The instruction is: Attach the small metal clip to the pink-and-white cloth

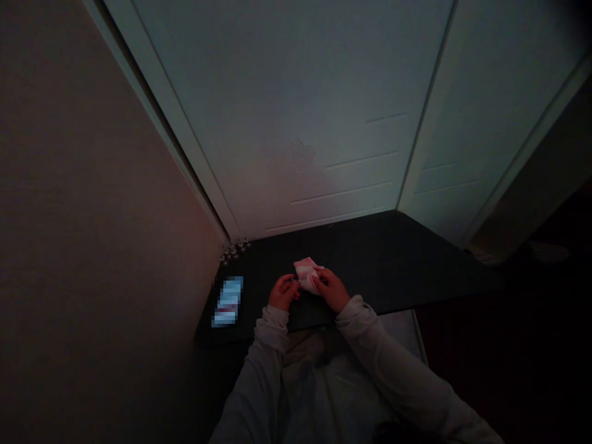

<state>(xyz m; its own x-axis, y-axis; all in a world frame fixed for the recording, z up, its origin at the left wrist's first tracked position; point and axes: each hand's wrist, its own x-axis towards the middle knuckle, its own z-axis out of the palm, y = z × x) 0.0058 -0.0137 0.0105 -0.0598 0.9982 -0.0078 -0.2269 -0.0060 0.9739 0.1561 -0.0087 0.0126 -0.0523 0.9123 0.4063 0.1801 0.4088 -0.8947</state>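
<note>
Head view, forward-down over dark table

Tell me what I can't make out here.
All in the head view:
Pink item: partly hidden by the right hand; material unclear.
Left hand: too small and dim to tell whether it holds anything.
Lit screen: content pixelated.
Small objects at the table's corner: too tiny and dark.
</note>
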